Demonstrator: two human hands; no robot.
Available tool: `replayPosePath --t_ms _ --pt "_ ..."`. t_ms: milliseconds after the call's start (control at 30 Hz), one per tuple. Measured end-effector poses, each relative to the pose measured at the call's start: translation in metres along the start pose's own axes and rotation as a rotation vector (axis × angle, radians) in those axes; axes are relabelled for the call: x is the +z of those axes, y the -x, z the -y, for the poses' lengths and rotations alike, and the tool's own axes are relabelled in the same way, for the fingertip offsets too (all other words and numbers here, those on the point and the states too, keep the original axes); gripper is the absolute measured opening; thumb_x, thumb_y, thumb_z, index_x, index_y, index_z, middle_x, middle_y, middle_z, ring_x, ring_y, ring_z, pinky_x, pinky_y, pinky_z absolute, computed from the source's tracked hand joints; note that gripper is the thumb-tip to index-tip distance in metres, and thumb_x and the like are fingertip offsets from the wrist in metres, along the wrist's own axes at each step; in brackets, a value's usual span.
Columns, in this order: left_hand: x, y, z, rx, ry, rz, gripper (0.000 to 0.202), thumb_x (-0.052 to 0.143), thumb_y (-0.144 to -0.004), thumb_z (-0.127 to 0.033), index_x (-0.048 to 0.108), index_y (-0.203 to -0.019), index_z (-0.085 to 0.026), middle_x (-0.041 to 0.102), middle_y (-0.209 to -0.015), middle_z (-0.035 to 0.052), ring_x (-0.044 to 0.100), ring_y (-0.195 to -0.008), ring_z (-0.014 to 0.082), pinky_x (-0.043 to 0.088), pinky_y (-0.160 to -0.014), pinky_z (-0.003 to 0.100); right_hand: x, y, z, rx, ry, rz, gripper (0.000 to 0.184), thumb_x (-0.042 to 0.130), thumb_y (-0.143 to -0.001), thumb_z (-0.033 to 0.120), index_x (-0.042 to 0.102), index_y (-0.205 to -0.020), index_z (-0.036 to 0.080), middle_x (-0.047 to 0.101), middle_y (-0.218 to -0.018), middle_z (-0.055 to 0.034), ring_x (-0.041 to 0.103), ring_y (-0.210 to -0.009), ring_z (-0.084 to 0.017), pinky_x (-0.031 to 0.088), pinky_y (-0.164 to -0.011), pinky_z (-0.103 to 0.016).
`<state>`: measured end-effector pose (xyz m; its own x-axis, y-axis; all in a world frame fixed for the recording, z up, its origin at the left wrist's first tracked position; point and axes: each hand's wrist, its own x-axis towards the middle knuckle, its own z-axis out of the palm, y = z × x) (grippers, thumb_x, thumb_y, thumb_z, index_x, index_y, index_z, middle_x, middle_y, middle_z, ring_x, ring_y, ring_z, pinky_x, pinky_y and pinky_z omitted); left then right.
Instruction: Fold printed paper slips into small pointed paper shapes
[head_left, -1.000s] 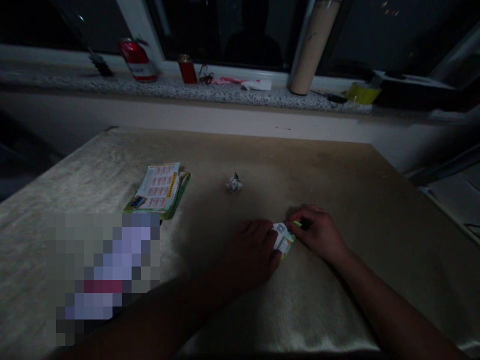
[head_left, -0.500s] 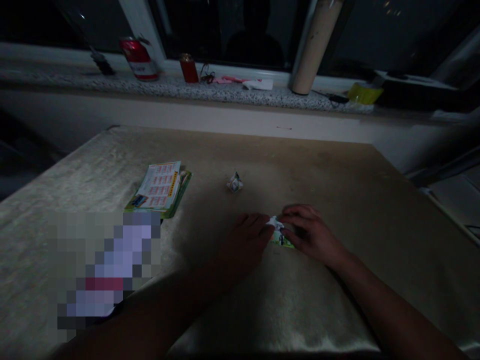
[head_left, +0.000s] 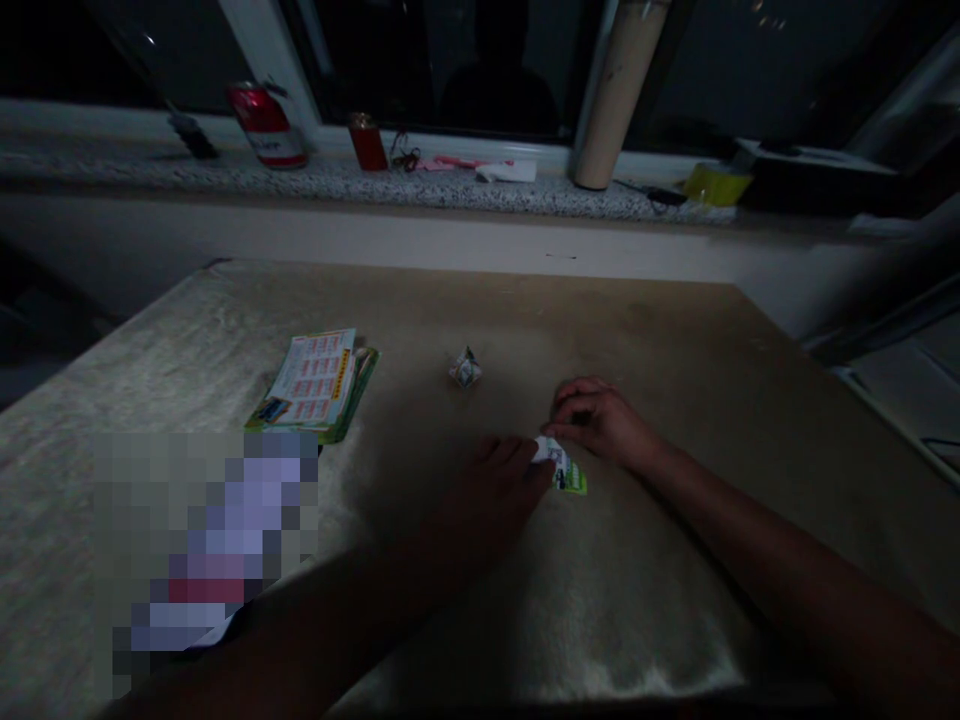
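Observation:
A small piece of folded printed paper (head_left: pixel 571 477), white with green and dark print, lies on the table between my hands. My left hand (head_left: pixel 506 490) grips its left side, with the thumb along the lower part and the fingers over the upper corner. At the paper's top edge, the fingertips of my right hand (head_left: pixel 592 418) are drawn together in a pinch, and the other fingers curl behind. Farther off, ahead of my left hand, sits a small pointed folded-paper piece (head_left: pixel 466 369).
Left of the hands, a stack of printed calendar cards (head_left: pixel 315 380) lies on the cloth-covered table (head_left: pixel 645 330). Nearer me is a pixelated patch (head_left: pixel 240 510). The windowsill holds a red can (head_left: pixel 266 130), a red-orange cylinder (head_left: pixel 367 143) and a tall cardboard tube (head_left: pixel 619 100).
My right hand has shifted up from the paper's right side to its top edge, uncovering the green lower right part. My left hand stays on the left side. The view has tilted slightly.

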<state>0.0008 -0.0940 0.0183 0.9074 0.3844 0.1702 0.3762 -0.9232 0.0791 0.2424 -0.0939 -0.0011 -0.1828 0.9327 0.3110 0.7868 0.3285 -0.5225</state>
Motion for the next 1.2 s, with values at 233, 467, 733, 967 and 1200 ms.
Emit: replayPosePath --t_ms 233,467,733,967,1200 --pt "0.0 0.004 -0.004 -0.017 0.003 -0.001 0.032 0.046 -0.099 -0.017 0.057 -0.128 -0.023 0.058 -0.129 0.0091 0.056 -0.113 0.0258 0.046 -0.095 0.042 0.001 -0.017 -0.007 -0.105 0.057 0.017 0.028 0.081 -0.076 0.049 0.072 -0.072 0.022 0.069 -0.094 -0.004 0.063 -0.096 -0.022 0.041 -0.09 -0.039" --pt "0.001 0.004 -0.004 -0.015 0.001 -0.01 0.035 0.049 -0.098 -0.016 0.056 -0.131 -0.023 0.058 -0.13 0.0097 0.056 -0.114 0.0261 0.046 -0.097 0.043 -0.007 -0.013 -0.01 -0.233 0.092 0.076 0.029 0.076 -0.079 0.053 0.073 -0.08 0.025 0.071 -0.098 -0.0048 0.064 -0.101 -0.024 0.044 -0.092 -0.039" --pt "-0.006 0.003 -0.004 -0.024 0.003 0.043 0.032 0.048 -0.098 -0.017 0.057 -0.129 -0.023 0.059 -0.129 0.0102 0.057 -0.113 0.0275 0.046 -0.096 0.045 -0.01 -0.01 -0.007 -0.243 0.147 0.089 0.027 0.072 -0.084 0.052 0.073 -0.083 0.025 0.073 -0.1 -0.0046 0.066 -0.103 -0.024 0.046 -0.091 -0.038" --pt "-0.001 0.005 -0.004 -0.014 -0.004 0.012 0.032 0.048 -0.099 -0.018 0.056 -0.129 -0.023 0.058 -0.13 0.0097 0.056 -0.114 0.0265 0.045 -0.097 0.044 -0.013 -0.006 -0.01 -0.244 0.152 0.107 0.034 0.074 -0.078 0.057 0.073 -0.087 0.024 0.074 -0.102 -0.0065 0.067 -0.103 -0.026 0.049 -0.089 -0.037" --pt "-0.004 0.003 -0.007 -0.001 -0.022 0.024 0.033 0.048 -0.098 -0.016 0.056 -0.129 -0.02 0.059 -0.13 0.0113 0.057 -0.113 0.0271 0.046 -0.096 0.043 -0.011 -0.011 -0.006 -0.202 0.117 0.076 0.041 0.074 -0.074 0.062 0.073 -0.088 0.024 0.074 -0.095 -0.0065 0.068 -0.099 -0.026 0.05 -0.087 -0.037"
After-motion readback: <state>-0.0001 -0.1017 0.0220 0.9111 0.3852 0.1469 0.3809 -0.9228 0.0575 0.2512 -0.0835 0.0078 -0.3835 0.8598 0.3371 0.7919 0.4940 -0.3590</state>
